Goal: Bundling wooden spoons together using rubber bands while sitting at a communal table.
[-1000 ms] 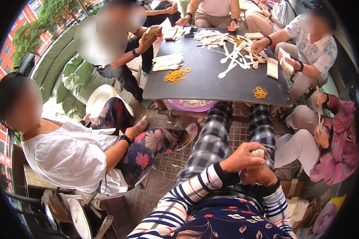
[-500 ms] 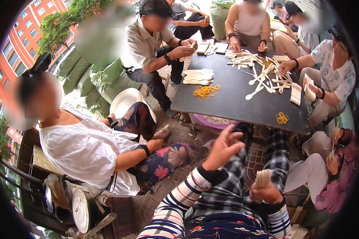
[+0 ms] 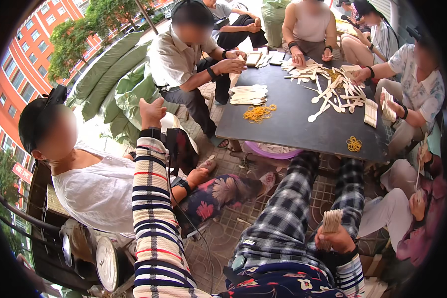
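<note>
My left hand (image 3: 153, 113) is stretched far out to the left, in front of the green sacks. It holds nothing that I can see, and its thumb stands apart from the partly hidden fingers. Above my lap my right hand (image 3: 338, 239) grips an upright bundle of flat wooden sticks (image 3: 332, 218), their ends fanned a little at the top. Ahead on the black table (image 3: 283, 119) lie loose wooden spoons (image 3: 328, 97), a neat stack of wooden cutlery (image 3: 248, 93) and two piles of yellow rubber bands (image 3: 257, 113).
A person in white (image 3: 94, 188) sits close on my left, near a lidded metal pot (image 3: 107, 263). Others sit round the table handling wooden pieces. Under its near edge stands a purple basin (image 3: 273, 151). Green sacks (image 3: 104, 74) are piled at the far left.
My left hand has swung from in front of the table far out to the left, its arm now extended. The right hand keeps the bundle in nearly the same place.
</note>
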A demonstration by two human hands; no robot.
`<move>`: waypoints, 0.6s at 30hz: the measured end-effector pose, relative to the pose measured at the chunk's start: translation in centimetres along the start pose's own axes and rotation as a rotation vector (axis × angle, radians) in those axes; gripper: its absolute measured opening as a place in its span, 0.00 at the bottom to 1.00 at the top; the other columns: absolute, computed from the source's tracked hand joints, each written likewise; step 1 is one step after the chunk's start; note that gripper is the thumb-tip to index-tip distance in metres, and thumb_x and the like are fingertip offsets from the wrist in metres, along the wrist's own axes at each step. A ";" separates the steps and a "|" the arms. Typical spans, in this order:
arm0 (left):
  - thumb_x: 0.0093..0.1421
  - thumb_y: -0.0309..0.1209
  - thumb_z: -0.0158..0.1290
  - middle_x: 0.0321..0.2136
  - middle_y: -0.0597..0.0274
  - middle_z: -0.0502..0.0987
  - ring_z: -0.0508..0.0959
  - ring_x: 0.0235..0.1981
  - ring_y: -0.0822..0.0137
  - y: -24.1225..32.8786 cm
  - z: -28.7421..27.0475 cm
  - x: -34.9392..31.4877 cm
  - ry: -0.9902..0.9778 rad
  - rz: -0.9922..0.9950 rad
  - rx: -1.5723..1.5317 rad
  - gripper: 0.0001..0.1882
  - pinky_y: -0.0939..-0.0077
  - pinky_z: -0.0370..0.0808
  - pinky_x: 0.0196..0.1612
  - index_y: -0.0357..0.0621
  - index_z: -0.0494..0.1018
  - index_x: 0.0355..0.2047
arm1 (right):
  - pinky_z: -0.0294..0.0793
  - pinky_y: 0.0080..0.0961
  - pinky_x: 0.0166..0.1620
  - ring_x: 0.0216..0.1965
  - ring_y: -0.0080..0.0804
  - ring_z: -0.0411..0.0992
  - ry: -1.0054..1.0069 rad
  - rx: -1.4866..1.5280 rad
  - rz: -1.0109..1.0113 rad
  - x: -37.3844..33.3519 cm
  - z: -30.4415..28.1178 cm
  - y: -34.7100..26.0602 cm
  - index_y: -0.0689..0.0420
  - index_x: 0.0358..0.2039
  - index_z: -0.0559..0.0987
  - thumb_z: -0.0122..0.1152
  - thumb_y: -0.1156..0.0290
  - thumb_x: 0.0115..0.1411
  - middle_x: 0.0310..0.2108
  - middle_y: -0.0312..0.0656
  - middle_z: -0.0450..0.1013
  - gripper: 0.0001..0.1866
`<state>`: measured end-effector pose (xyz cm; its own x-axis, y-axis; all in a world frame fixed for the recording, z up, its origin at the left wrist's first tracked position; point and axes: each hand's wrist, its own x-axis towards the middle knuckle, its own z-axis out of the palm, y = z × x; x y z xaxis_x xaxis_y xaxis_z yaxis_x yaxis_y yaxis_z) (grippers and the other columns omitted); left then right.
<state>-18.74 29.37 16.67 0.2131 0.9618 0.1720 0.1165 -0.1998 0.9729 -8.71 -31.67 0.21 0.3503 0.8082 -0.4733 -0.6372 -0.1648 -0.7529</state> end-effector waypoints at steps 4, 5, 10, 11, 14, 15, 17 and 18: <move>0.52 0.26 0.58 0.35 0.53 0.74 0.77 0.25 0.65 -2.7 4.0 -5.1 -0.166 -0.039 -0.070 0.44 0.73 0.76 0.29 0.33 0.44 0.63 | 0.72 0.27 0.32 0.27 0.32 0.74 0.011 -0.021 -0.026 -0.9 -0.5 0.1 0.61 0.30 0.73 0.64 0.73 0.52 0.24 0.42 0.73 0.09; 0.53 0.26 0.57 0.33 0.55 0.76 0.77 0.24 0.68 -3.9 4.9 -6.8 -0.210 -0.029 -0.108 0.42 0.75 0.76 0.30 0.32 0.45 0.62 | 0.72 0.27 0.32 0.27 0.32 0.74 0.029 -0.018 -0.025 -0.9 -0.6 0.1 0.61 0.30 0.73 0.64 0.73 0.52 0.24 0.42 0.73 0.09; 0.57 0.23 0.52 0.36 0.54 0.77 0.75 0.28 0.76 -8.7 10.7 -18.1 -0.605 0.022 -0.259 0.28 0.83 0.74 0.33 0.30 0.56 0.57 | 0.73 0.26 0.32 0.28 0.30 0.73 0.019 -0.035 -0.027 -0.9 -0.6 -0.1 0.61 0.33 0.72 0.62 0.73 0.54 0.25 0.41 0.73 0.09; 0.57 0.22 0.52 0.37 0.55 0.77 0.75 0.29 0.75 -10.5 12.0 -20.5 -0.692 -0.027 -0.293 0.27 0.83 0.74 0.34 0.31 0.58 0.56 | 0.73 0.26 0.33 0.29 0.30 0.73 0.027 -0.032 -0.026 -0.8 -0.3 -0.3 0.61 0.33 0.72 0.62 0.74 0.54 0.25 0.41 0.73 0.09; 0.55 0.23 0.53 0.37 0.56 0.77 0.76 0.35 0.72 -13.7 15.6 -28.4 -1.008 -0.026 -0.048 0.24 0.78 0.74 0.39 0.32 0.63 0.53 | 0.73 0.26 0.33 0.29 0.30 0.73 0.042 -0.001 -0.036 -1.0 -0.1 -0.7 0.61 0.33 0.72 0.61 0.75 0.55 0.25 0.40 0.73 0.08; 0.55 0.24 0.54 0.38 0.55 0.77 0.76 0.37 0.71 -14.4 16.4 -30.2 -1.141 -0.009 0.093 0.24 0.77 0.74 0.40 0.31 0.65 0.52 | 0.73 0.26 0.33 0.29 0.30 0.73 0.057 0.001 -0.037 -1.1 -0.3 -0.7 0.61 0.33 0.72 0.61 0.75 0.55 0.25 0.40 0.73 0.08; 0.53 0.25 0.55 0.36 0.54 0.78 0.77 0.37 0.70 -16.1 17.4 -31.7 -1.205 0.174 0.168 0.21 0.77 0.74 0.40 0.31 0.68 0.48 | 0.73 0.26 0.33 0.29 0.30 0.73 0.056 -0.036 -0.034 -1.1 -0.6 -0.5 0.61 0.32 0.73 0.61 0.74 0.54 0.25 0.40 0.73 0.08; 0.54 0.25 0.55 0.34 0.55 0.78 0.77 0.35 0.70 -16.3 18.2 -31.4 -1.123 0.198 0.176 0.19 0.78 0.75 0.39 0.29 0.70 0.45 | 0.73 0.26 0.33 0.29 0.30 0.73 0.066 -0.033 -0.035 -1.2 -0.7 -0.6 0.61 0.32 0.73 0.61 0.74 0.54 0.25 0.40 0.73 0.08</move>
<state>-9.69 -0.96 -7.37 0.9757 0.2190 -0.0011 0.0991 -0.4367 0.8941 -8.30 -32.98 0.88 0.4175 0.7749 -0.4747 -0.6008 -0.1566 -0.7839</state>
